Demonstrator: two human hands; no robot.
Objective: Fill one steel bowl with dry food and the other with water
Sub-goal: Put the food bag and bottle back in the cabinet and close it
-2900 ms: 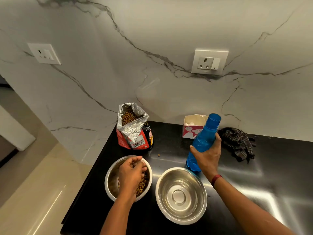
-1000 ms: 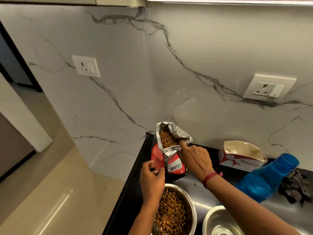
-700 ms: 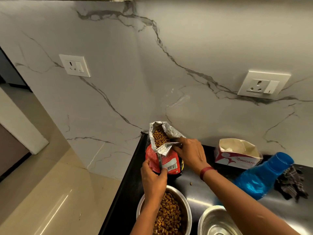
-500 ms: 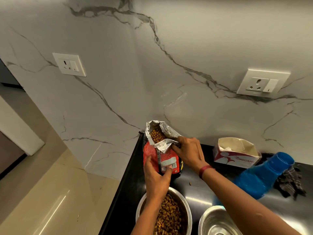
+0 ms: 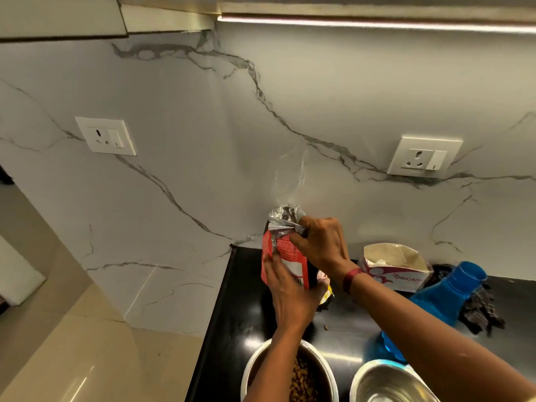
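Dry-food bag (image 5: 282, 256): red print, silver foil lining, top scrunched. Upright at back-left of black counter (image 5: 240, 314), against marble wall.
R hand (image 5: 322, 245): pinches foil top.
L hand (image 5: 290, 291): grips bag's lower front.
Left bowl (image 5: 255, 369): steel, brown kibble (image 5: 301, 381) inside, near counter edge.
Right bowl (image 5: 385, 384): steel, shiny bare inside, just beside left bowl.
Blue bottle (image 5: 446, 294): behind right bowl, partly hidden by R forearm.
Stray pellet (image 5: 326, 326): on counter btwn bag & bowls.

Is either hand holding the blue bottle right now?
No, the left hand and right hand both grip the food bag; the blue bottle stands unheld on the counter.
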